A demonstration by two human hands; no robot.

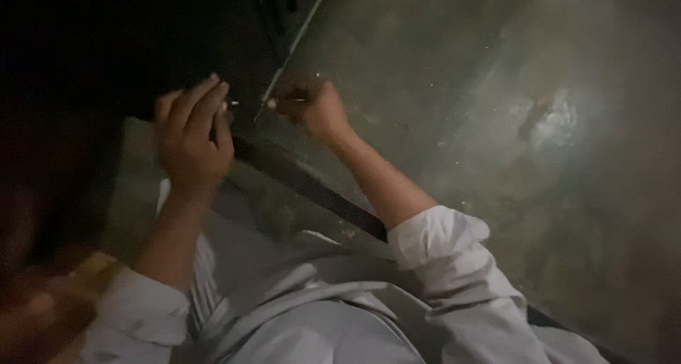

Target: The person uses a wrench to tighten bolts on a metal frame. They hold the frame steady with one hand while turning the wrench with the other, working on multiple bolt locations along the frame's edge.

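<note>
Head view: left hand [190, 133] is raised with fingers curled loosely; whether it grips anything cannot be told. Right hand [312, 108] has fingers pinched narrow on a thin pale stick-like item [272, 103], blurred, held just beside a dark metal edge [298, 183] above the grey floor [539, 194].

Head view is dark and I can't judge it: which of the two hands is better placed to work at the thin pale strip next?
Probably the right hand: its fingertips pinch something small right at the thin pale strip. The left hand is curled a little to the side.
</note>
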